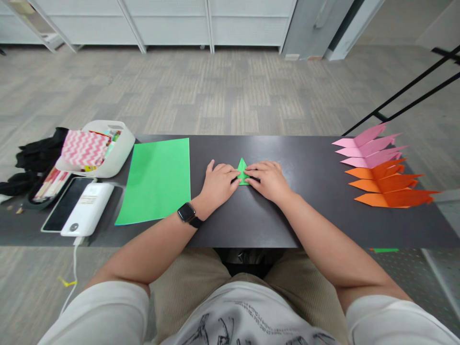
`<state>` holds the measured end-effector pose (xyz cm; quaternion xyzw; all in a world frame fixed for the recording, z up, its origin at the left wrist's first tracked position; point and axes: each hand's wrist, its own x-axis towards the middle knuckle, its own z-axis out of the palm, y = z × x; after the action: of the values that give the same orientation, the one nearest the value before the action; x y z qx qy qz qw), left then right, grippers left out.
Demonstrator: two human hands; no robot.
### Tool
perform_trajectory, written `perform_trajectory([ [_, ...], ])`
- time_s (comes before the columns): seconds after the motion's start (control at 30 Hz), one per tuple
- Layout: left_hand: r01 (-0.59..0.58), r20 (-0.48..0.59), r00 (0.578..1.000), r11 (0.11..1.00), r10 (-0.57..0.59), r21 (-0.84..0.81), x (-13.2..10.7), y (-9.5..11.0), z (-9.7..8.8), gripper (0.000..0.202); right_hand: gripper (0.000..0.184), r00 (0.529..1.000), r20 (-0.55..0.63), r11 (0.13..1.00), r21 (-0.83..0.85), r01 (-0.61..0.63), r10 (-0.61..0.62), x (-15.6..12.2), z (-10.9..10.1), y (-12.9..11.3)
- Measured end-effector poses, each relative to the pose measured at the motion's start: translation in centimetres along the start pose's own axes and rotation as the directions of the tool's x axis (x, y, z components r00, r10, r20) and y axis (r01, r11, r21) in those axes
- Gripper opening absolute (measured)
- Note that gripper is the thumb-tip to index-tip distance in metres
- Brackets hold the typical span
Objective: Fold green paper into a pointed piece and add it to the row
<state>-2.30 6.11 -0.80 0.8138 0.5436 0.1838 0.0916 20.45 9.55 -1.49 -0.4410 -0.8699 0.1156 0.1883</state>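
Note:
A small piece of folded green paper [242, 165] lies on the dark table in front of me, its pointed end facing away. My left hand [222, 182] rests at its left side, with thumb and fingertips on the paper's edge. From the right, my right hand [268, 180] touches the paper with its thumb and fingertips. Both hands have their fingers bent and pinching at the folds. A dark watch [187, 212] is on my left wrist. Left of my left hand lies a large green paper sheet [158, 179].
Several pink paper cranes [368, 143] and orange paper cranes [388, 184] stand in a row at the right. On the left are a white basket [122, 155], a phone [59, 206], a cabled white power bank [88, 206] and black cloth [41, 153]. The table [309, 215] is narrow.

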Motion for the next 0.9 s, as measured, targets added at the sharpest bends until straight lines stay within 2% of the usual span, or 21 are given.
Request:
perform_trajectory([
  [0.37, -0.02, -0.028, 0.999, 1.0, 0.02, 0.002, -0.3, 0.0, 0.2, 0.023, 0.023, 1.0, 0.008, 1.0, 0.012, 0.017, -0.017, -0.2, 0.2, 0.2],
  [0.57, -0.002, -0.011, 1.0, 1.0, 0.002, 0.001, -0.2, -0.1, 0.5, 0.021, 0.028, 0.999, 0.025, 0.998, 0.033, 0.044, -0.045, -0.2, 0.3, 0.9],
  [0.9, 0.016, 0.007, 1.0, 1.0, -0.016, -0.017, -0.4, 0.0, 0.4, 0.022, 0.028, 0.999, 0.02, 0.998, 0.059, 0.029, -0.03, -0.3, 0.2, 0.6],
])
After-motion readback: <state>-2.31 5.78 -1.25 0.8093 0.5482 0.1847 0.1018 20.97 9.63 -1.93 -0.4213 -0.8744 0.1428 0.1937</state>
